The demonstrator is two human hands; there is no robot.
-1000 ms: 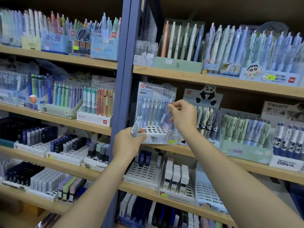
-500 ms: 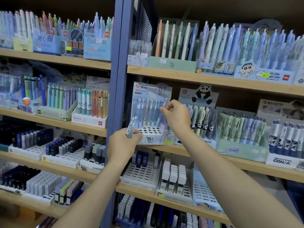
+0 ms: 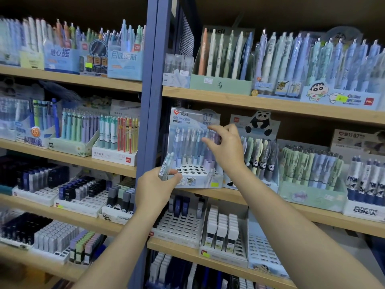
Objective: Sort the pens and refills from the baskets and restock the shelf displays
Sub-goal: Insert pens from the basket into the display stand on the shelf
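Note:
A pale blue pencil display box (image 3: 195, 181) with a 0.7 mm header card stands on the middle shelf (image 3: 312, 211), right of the blue upright. Pastel mechanical pencils (image 3: 187, 147) fill its back rows, and its front holes (image 3: 192, 169) are bare. My left hand (image 3: 155, 189) grips a few wrapped pale pencils (image 3: 165, 167) at the box's front left corner. My right hand (image 3: 227, 150) hovers at the tops of the standing pencils, thumb and forefinger apart, with nothing plainly held.
A panda pen display (image 3: 260, 163) and green pen box (image 3: 310, 180) stand right of the box. Lead refill racks (image 3: 183, 224) sit on the shelf below. The blue upright (image 3: 149, 101) divides the bays; more pen displays (image 3: 116, 142) fill the left shelves.
My right hand's pinch at a pencil top has loosened into spread fingers. My left hand stays at the box corner with its pencils.

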